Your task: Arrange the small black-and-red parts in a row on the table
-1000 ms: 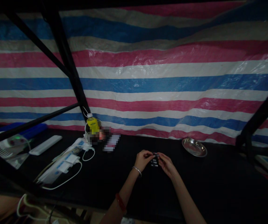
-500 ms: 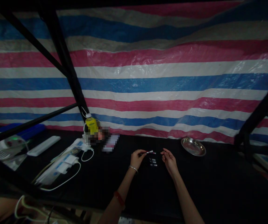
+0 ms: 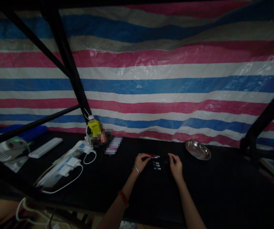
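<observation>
pinching a slim red-tipped stick point(image 3: 153, 156) – left hand point(image 3: 141, 161), black cloth table point(image 3: 218, 184).

We see our left hand point(image 3: 141, 160) pinching a small stick point(image 3: 153, 156) above more sticks point(image 3: 156, 165) on the black table point(image 3: 211, 187), right hand point(image 3: 176, 165) just beside.

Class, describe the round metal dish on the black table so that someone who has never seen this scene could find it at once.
Start at the striped red, white and blue tarp behind the black table. Follow its lower edge to the right, past the person's right hand: the metal dish lies there near the table's back edge. It is the only shiny, round, shallow thing there; the items far to the left are white cables and a yellow bottle.
</observation>
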`<move>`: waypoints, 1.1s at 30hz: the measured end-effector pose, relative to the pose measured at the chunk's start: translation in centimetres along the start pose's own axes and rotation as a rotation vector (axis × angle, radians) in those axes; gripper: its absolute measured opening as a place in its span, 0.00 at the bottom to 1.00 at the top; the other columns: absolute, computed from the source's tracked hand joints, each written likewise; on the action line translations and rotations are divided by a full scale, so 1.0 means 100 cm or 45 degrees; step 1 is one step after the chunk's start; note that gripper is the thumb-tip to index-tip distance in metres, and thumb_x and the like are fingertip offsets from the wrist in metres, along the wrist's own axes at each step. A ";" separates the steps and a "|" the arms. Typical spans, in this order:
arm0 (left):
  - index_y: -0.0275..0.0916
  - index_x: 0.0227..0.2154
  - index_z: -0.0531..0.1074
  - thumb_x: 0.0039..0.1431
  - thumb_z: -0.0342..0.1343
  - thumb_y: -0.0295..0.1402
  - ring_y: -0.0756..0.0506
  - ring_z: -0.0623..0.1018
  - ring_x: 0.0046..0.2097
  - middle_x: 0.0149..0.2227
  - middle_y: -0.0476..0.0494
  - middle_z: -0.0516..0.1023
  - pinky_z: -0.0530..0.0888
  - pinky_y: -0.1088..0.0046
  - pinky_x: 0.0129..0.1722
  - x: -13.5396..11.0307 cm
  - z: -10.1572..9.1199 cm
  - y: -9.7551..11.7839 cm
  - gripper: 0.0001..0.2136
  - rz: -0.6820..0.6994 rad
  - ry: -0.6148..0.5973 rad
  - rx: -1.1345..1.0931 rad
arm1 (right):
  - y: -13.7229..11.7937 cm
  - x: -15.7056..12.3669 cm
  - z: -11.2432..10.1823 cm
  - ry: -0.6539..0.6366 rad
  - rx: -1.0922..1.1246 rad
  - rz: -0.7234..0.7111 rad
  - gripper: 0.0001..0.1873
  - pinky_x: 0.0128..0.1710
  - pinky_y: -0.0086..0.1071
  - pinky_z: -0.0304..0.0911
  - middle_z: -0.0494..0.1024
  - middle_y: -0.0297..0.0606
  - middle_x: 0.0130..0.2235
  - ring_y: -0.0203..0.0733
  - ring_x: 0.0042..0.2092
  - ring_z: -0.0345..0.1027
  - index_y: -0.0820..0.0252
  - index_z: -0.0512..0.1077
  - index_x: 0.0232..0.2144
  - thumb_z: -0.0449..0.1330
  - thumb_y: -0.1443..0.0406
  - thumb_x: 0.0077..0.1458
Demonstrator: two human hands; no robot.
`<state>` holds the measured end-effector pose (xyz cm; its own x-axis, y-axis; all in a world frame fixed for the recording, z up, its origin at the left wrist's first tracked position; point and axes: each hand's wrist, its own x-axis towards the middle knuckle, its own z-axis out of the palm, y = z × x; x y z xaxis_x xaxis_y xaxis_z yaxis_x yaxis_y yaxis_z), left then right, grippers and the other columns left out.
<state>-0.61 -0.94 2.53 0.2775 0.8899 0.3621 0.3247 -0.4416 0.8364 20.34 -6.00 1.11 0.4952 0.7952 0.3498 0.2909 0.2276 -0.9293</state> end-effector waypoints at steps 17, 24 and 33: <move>0.44 0.32 0.78 0.49 0.56 0.33 0.43 0.74 0.41 0.36 0.46 0.80 0.66 0.65 0.45 -0.002 0.003 -0.006 0.07 -0.062 -0.041 0.087 | 0.016 -0.006 0.001 -0.228 -0.614 -0.202 0.14 0.38 0.37 0.55 0.68 0.41 0.30 0.44 0.35 0.58 0.54 0.77 0.34 0.53 0.60 0.52; 0.46 0.31 0.78 0.47 0.58 0.34 0.43 0.74 0.41 0.35 0.47 0.80 0.67 0.65 0.45 -0.004 0.004 -0.006 0.08 -0.107 0.007 0.074 | 0.015 -0.007 0.001 -0.217 -0.601 -0.192 0.12 0.39 0.37 0.55 0.68 0.41 0.31 0.45 0.36 0.58 0.53 0.78 0.33 0.55 0.61 0.50; 0.43 0.31 0.78 0.49 0.56 0.32 0.45 0.74 0.38 0.33 0.46 0.79 0.69 0.66 0.42 -0.003 0.007 -0.015 0.07 -0.112 0.043 0.077 | 0.015 -0.008 0.002 -0.222 -0.739 -0.224 0.12 0.40 0.37 0.55 0.67 0.41 0.33 0.44 0.38 0.59 0.55 0.78 0.33 0.55 0.62 0.50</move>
<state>-0.55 -0.68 0.90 0.2154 0.9285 0.3025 0.4006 -0.3666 0.8398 20.25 -6.15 -0.56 0.2730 0.8647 0.4216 0.7772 0.0600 -0.6264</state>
